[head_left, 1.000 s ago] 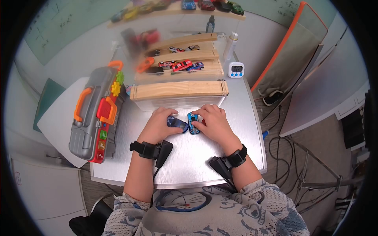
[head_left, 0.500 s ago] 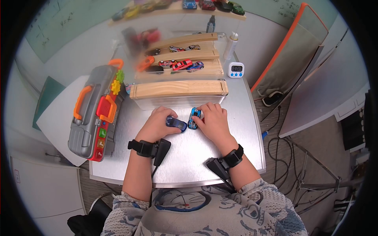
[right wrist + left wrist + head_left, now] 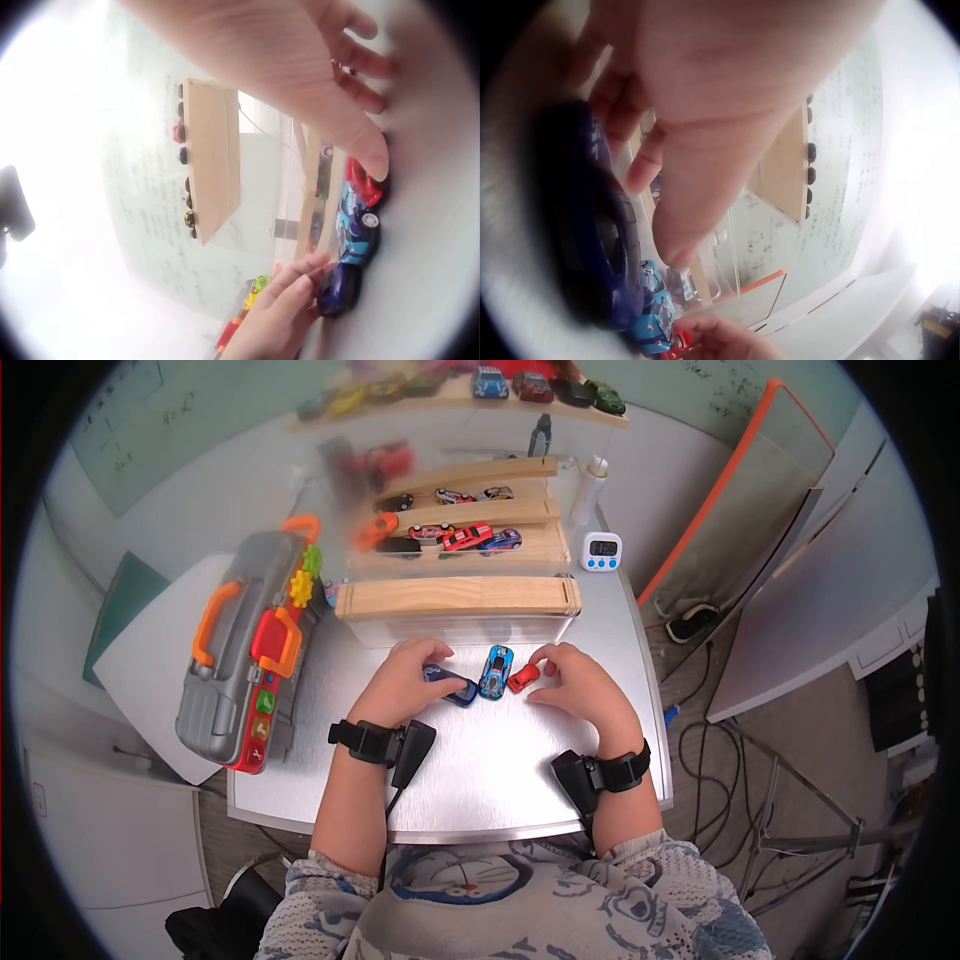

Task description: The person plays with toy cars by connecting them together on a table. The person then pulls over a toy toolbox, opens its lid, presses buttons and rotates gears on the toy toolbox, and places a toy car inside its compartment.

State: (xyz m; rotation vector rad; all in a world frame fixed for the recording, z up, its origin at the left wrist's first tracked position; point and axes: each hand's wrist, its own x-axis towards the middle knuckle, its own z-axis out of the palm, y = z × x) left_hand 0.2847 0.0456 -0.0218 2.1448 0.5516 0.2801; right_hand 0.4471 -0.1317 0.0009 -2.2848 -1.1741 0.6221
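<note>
Three toy cars stand side by side on the metal-topped table. On the left is a dark blue toy car, partly covered by my left hand; the thumb lies over it and the loose fingers rest about its far side. A light blue patterned toy car stands in the middle, touched by neither hand. Close against it on the right is a smaller red toy car. My right hand has thumb and index finger at the red car's right end, the thumb overlapping it in the right wrist view.
Behind the cars stands a clear bin with a wooden front bar; sloped wooden shelves behind it bear several toy cars. A grey toolbox stands on the left. A white timer and a white bottle stand at the back right.
My right hand has moved off the light blue car to the right, baring the red car beside it. The left hand stays at the dark blue car, its thumb now further over it.
</note>
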